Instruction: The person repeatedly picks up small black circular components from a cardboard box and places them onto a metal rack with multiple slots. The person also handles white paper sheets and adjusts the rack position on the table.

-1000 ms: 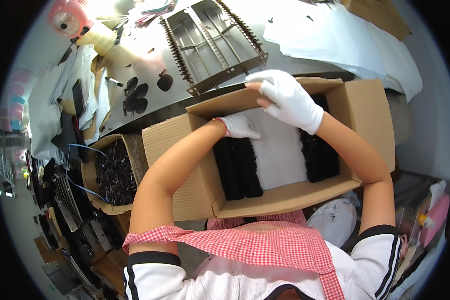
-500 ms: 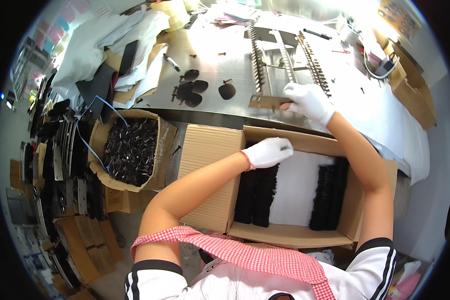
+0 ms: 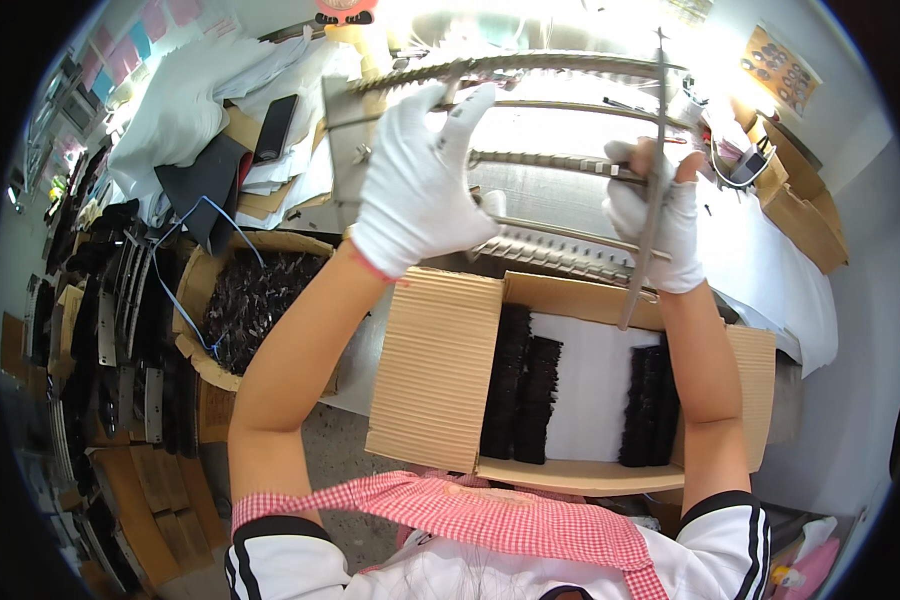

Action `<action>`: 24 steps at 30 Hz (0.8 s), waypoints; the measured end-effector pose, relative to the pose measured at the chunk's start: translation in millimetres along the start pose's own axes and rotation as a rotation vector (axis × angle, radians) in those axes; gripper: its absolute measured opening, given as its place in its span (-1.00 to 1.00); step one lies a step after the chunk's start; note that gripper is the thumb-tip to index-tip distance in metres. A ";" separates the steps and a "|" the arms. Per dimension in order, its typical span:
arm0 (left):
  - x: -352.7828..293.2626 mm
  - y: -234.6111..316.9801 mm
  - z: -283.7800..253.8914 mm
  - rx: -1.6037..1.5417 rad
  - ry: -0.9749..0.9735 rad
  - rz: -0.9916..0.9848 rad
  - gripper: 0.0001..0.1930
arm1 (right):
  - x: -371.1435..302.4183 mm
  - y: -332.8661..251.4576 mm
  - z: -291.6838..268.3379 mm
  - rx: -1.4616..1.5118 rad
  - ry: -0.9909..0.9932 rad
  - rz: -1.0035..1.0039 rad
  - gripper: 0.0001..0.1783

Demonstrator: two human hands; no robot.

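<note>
Right hand (image 3: 660, 215) clasps the metal rack (image 3: 550, 162)'s end above the table (image 3: 545, 192)'s near edge; left hand (image 3: 425, 185), spread, probably steadies it.

Super bright glare (image 3: 570, 35) over the metal worktop (image 3: 540, 188), pale wall (image 3: 860, 245) on the right, orange-ish poster (image 3: 782, 68) up top, grey floor (image 3: 342, 450) below.

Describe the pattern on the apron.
The apron has a red-and-white check, seen best in the head view.
</note>
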State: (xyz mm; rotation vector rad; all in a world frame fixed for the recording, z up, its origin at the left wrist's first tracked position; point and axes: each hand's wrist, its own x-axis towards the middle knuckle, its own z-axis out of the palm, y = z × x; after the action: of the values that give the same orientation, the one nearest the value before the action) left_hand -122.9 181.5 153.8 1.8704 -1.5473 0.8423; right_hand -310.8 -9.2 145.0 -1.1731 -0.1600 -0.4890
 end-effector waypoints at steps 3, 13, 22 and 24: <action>-15.5 -14.1 -30.9 -0.064 -0.107 -0.163 -0.06 | -3.4 28.9 17.8 -0.364 0.345 0.080 -0.14; -100.0 -104.7 -102.3 0.244 -0.294 -0.357 -0.09 | -1.6 137.1 90.9 -1.113 0.105 0.038 -0.60; -184.6 -181.4 -174.9 0.348 -0.440 -0.547 -0.08 | 40.0 150.5 78.7 -0.697 0.254 0.485 -0.61; -190.5 -183.6 -173.5 0.328 -0.428 -0.561 -0.09 | 40.6 178.6 115.9 -0.712 0.007 0.694 -0.38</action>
State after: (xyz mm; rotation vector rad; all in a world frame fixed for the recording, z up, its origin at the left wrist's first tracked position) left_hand 12.5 464.6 113.9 2.6808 -1.0321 0.4706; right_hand -179.9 137.9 54.5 -1.8101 0.4584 0.0911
